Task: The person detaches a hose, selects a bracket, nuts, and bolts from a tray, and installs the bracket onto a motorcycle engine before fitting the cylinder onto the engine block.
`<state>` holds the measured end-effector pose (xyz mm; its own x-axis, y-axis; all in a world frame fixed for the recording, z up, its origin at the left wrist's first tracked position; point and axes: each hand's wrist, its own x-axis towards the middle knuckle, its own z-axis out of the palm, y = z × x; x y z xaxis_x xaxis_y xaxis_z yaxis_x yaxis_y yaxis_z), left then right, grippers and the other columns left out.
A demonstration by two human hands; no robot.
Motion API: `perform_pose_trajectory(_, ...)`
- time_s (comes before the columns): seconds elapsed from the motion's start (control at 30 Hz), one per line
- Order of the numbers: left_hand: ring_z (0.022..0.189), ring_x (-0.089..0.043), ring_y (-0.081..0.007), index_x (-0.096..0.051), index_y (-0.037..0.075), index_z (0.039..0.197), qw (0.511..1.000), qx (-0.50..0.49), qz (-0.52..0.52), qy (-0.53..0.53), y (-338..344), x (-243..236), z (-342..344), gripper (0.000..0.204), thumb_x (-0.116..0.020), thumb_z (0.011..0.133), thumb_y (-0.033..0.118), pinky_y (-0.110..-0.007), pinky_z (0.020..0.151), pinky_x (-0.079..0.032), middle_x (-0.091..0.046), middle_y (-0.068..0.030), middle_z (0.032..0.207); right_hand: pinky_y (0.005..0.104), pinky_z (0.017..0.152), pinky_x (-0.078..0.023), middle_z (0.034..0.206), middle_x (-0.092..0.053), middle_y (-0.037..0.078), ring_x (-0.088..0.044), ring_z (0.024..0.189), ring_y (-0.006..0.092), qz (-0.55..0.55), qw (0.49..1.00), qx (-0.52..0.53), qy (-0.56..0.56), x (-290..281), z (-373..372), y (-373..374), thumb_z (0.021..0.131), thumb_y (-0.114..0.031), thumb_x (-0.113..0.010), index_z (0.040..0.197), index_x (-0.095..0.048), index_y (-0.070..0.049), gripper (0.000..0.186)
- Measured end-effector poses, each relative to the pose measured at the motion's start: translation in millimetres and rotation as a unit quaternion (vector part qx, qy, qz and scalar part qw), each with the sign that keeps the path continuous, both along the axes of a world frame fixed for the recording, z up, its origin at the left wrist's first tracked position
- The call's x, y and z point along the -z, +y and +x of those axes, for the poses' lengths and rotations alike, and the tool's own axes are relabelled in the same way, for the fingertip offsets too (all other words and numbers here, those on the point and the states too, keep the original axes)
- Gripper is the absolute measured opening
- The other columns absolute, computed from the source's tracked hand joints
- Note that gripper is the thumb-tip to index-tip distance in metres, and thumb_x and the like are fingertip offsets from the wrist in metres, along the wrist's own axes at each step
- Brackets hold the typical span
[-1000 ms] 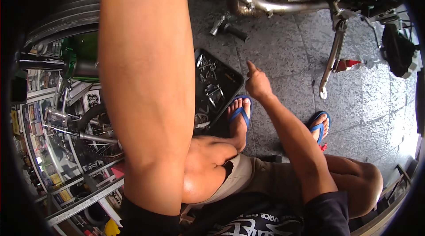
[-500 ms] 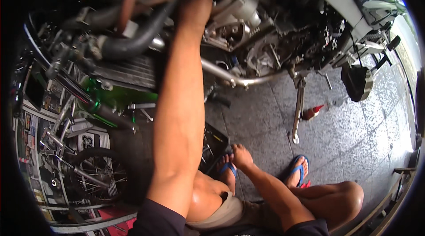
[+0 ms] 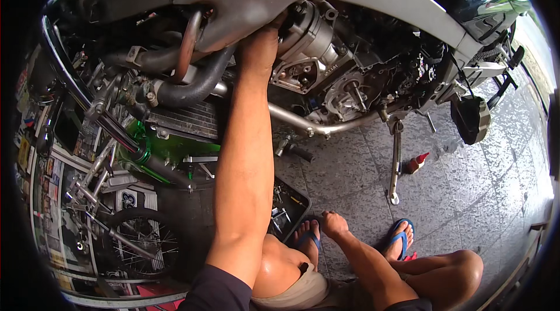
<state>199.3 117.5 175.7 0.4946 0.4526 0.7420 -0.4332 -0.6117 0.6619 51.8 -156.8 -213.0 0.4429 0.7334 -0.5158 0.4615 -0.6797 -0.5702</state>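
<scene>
My left hand (image 3: 259,48) reaches up into a partly stripped motorcycle, between the grey frame beam (image 3: 251,10) and the engine cylinder (image 3: 312,42). Its fingers are hidden behind these parts, so what they touch cannot be seen. Beside the wrist runs a thick black hose (image 3: 192,94), with the radiator (image 3: 189,117) below it. An opened engine case (image 3: 350,98) with a protruding shaft lies to the right. Low down, near my feet, my right hand (image 3: 335,225) is closed; anything inside the fingers is too small or hidden to make out.
A black tray (image 3: 304,197) of tools and small parts lies on the tiled floor by my blue-strapped sandal (image 3: 313,240). The side stand (image 3: 396,165) hangs down near a small red-capped bottle (image 3: 415,164). Another spoked wheel (image 3: 143,247) is at lower left.
The view has tilted up, so the motorcycle sits lower in the picture and more of its frame shows. My left hand stays among the engine parts; my right hand remains closed near my feet.
</scene>
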Motion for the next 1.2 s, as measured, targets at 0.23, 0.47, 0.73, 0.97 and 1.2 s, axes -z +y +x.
perform_pose_trajectory(0.23,0.119,-0.05,-0.0226,-0.058,0.002,0.124,0.999,0.015,-0.038,-0.01,-12,-3,-4,0.049,-0.075,0.083,0.022,-0.036,0.106,-0.035,-0.058,-0.0089,0.127,0.0448,0.087,-0.053,0.107,-0.067,0.022,-0.064,0.103,0.0377,-0.045,0.999,0.002,0.019,0,8,0,0.086,-0.039,-0.062,0.109,-0.064,-0.005,0.04)
perform_pose_trajectory(0.47,0.116,-0.053,-0.019,-0.06,0.005,0.122,0.994,0.063,-0.083,-0.008,-11,-8,-4,0.043,-0.074,0.082,0.01,-0.035,0.105,-0.037,-0.059,-0.0062,0.123,0.044,0.086,-0.053,0.107,-0.067,0.021,-0.065,0.102,0.0367,-0.027,0.999,-0.009,0.046,6,7,14,0.083,-0.038,-0.066,0.108,-0.065,-0.005,0.041)
perform_pose_trajectory(0.73,0.115,-0.053,-0.0187,-0.06,0.005,0.122,0.995,0.021,-0.093,-0.004,-9,-8,-5,0.045,-0.076,0.081,0.013,-0.034,0.105,-0.037,-0.059,-0.0063,0.123,0.0425,0.086,-0.054,0.107,-0.067,0.021,-0.065,0.103,0.0356,-0.021,0.998,-0.019,0.047,15,9,13,0.082,-0.034,-0.068,0.106,-0.067,-0.004,0.038)
perform_pose_trajectory(0.97,0.119,-0.051,-0.0198,-0.058,0.003,0.125,0.995,0.037,-0.091,-0.02,-12,-7,-4,0.048,-0.076,0.082,0.013,-0.034,0.105,-0.036,-0.058,-0.0075,0.126,0.0389,0.098,-0.048,0.123,-0.058,0.02,-0.056,0.117,0.0327,0.008,1.0,0.003,-0.027,46,8,7,0.082,-0.027,-0.07,0.114,-0.062,-0.007,0.039)
perform_pose_trajectory(1.2,0.119,-0.05,-0.0201,-0.055,0.002,0.128,0.993,0.038,-0.109,0.0,-12,-8,-3,0.052,-0.076,0.082,0.014,-0.034,0.107,-0.036,-0.055,-0.0087,0.129,0.0395,0.096,-0.049,0.121,-0.059,0.02,-0.057,0.114,0.0333,0.019,0.999,0.01,-0.039,61,4,6,0.08,-0.026,-0.071,0.112,-0.063,-0.009,0.037)
